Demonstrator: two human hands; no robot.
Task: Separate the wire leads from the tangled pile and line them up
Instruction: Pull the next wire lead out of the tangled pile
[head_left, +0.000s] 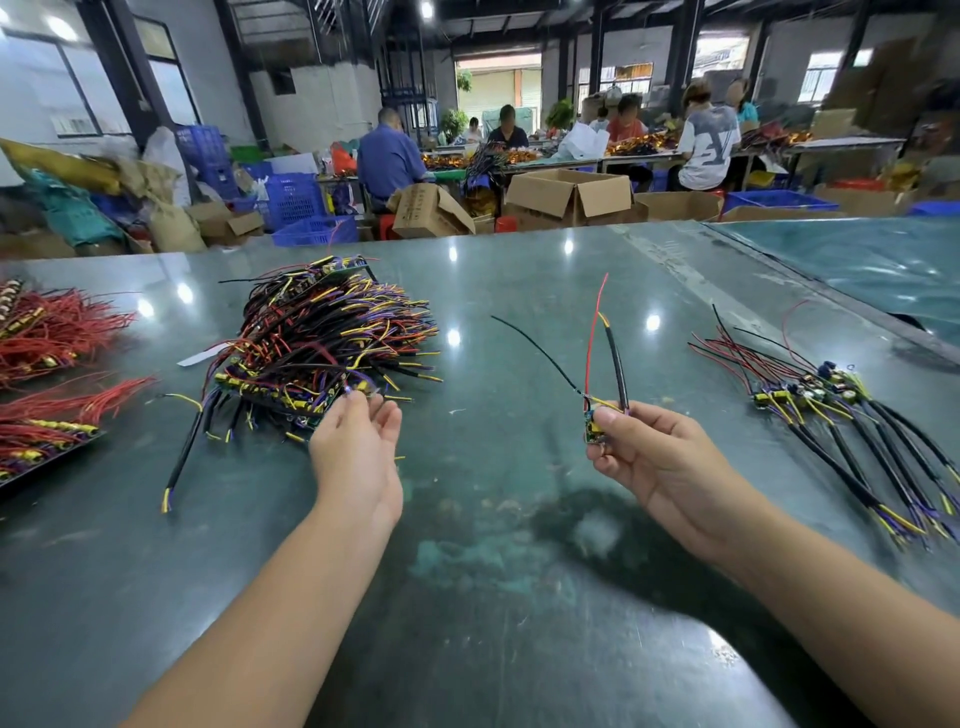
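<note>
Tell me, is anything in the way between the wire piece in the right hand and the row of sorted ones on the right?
Nothing visible is. The right hand holds the wire piece up above the green table, and only bare tabletop lies between it and the lined-up row to its right.

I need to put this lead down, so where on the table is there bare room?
Bare table lies between the tangled pile and the lined-up leads, beyond the right hand, and in front of both hands. The left edge is crowded with red wire bundles; the left hand touches the pile.
</note>
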